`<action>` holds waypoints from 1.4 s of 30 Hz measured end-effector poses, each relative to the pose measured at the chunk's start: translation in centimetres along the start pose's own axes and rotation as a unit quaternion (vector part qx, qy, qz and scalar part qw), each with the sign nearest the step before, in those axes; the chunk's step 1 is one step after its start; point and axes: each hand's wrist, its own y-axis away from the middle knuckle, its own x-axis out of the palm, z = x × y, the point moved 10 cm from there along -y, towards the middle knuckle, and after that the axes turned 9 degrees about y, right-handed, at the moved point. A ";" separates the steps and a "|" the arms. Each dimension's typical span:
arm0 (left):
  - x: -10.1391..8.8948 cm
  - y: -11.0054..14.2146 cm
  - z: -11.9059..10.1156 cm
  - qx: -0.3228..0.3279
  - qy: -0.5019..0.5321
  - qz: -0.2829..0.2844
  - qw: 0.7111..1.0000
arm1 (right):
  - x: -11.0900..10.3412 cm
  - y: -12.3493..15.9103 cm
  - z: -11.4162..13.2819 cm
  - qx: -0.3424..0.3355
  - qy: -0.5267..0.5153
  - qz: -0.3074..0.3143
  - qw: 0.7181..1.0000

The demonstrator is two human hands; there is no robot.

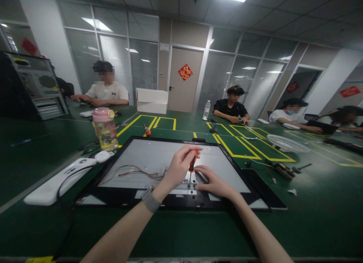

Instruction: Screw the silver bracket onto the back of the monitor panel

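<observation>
Before me a flat monitor panel [224, 164] with a black frame lies face down, its pale metal back up. My left hand [181, 163] is closed around the orange and black handle of a screwdriver [193, 161]. The screwdriver stands nearly upright, its tip down at a small metal bracket [185, 192] near the panel's front edge. My right hand [211, 181] rests low beside the shaft, fingers bent near the tip; whether they pinch anything small is not visible. Thin coloured wires [138, 171] run over the panel to the left of my hands.
Left of the panel are a white power bank-like device [58, 183] with a black cable and a pink-lidded bottle [104, 129]. A black flat piece [262, 185] and a small motor-like part [284, 170] lie right. Across the green table [181, 232] several people sit working; a computer case [36, 85] stands far left.
</observation>
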 end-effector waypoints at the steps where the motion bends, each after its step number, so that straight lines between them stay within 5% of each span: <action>1: -0.1 0.0 0.0 -0.003 0.003 0.000 1.000 | 0.0 0.0 0.1 0.000 0.000 0.000 1.000; 8: -0.6 0.3 -0.7 0.043 -0.059 -0.046 0.996 | -0.1 0.0 0.1 0.005 0.004 -0.001 1.000; 21: 0.3 0.0 0.5 -0.029 0.064 -0.010 0.997 | 0.0 0.0 0.2 -0.014 0.005 -0.005 1.000; 27: -1.3 0.3 -0.1 0.044 -0.051 -0.087 0.994 | 0.0 0.0 0.0 0.000 0.007 -0.001 1.000; 34: -0.8 0.3 0.4 0.029 -0.030 -0.044 0.998 | 0.0 0.0 -0.2 0.005 0.002 -0.001 1.000; 42: -1.6 0.9 -0.5 0.077 -0.123 -0.121 0.982 | 0.2 -0.1 -0.4 -0.007 -0.001 -0.006 1.000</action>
